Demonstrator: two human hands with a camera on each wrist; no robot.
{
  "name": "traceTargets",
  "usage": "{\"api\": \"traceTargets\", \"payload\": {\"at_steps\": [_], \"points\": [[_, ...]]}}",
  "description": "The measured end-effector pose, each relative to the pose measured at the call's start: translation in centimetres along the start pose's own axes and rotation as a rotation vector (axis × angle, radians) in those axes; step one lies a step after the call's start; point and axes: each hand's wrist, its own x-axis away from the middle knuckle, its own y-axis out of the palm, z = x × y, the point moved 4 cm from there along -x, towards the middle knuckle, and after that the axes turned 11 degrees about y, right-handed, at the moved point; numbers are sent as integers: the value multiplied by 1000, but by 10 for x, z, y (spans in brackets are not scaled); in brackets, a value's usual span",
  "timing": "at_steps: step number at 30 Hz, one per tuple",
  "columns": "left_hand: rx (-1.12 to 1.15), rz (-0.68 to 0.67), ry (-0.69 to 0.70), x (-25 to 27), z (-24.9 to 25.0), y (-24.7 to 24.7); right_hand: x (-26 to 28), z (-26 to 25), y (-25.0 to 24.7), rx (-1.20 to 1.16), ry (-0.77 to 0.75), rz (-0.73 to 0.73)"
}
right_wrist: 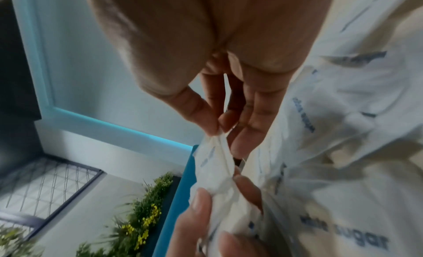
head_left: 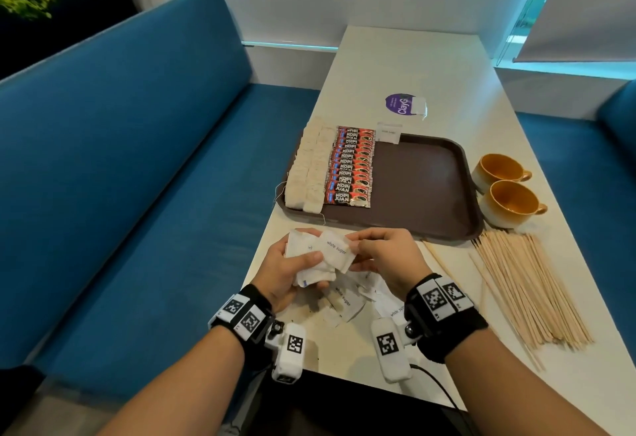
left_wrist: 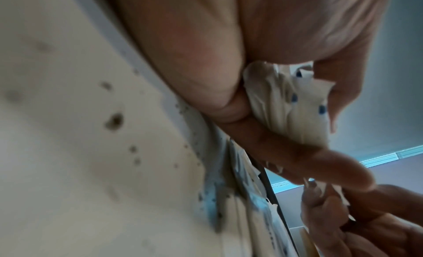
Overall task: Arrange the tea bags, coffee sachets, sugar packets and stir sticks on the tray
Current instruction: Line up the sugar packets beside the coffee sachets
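Observation:
My left hand (head_left: pixel 292 263) grips a bunch of white sugar packets (head_left: pixel 320 256) just in front of the brown tray (head_left: pixel 420 181); the bunch (left_wrist: pixel 290 105) shows crumpled in the left wrist view. My right hand (head_left: pixel 371 246) pinches the edge of one packet (right_wrist: pixel 219 156) in that bunch. More sugar packets (head_left: pixel 347 301) lie loose on the table under my hands. On the tray's left side sit two rows of tea bags (head_left: pixel 309 167) and a row of red coffee sachets (head_left: pixel 351 167). One sugar packet (head_left: pixel 389 132) leans on the tray's far rim. Stir sticks (head_left: pixel 526 287) lie piled right of my hands.
Two yellow-lined cups (head_left: pixel 506 188) stand right of the tray. A purple round sticker (head_left: pixel 399 103) and a tea bag (head_left: pixel 420 107) lie beyond it. A blue bench (head_left: pixel 137 177) runs along the table's left edge. The tray's right half is bare.

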Motion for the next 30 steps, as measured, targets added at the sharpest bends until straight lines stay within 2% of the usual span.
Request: {"api": "traceTargets", "payload": {"at_steps": [6, 11, 16, 21, 26, 30], "points": [[6, 16, -5, 0, 0, 0, -4, -4, -3, -28, -41, -42], [-13, 28, -15, 2, 2, 3, -4, -5, -6, 202, -112, 18], [-4, 24, -15, 3, 2, 2, -5, -3, -3, 184, -76, 21], [-13, 25, -9, 1, 0, 0, -7, -5, -3, 398, -71, 37], [28, 15, -38, -1, 0, 1, -11, -16, -12, 281, -96, -9], [-20, 13, -53, -1, -3, 0, -26, -40, -38, 179, -119, -14]]}}
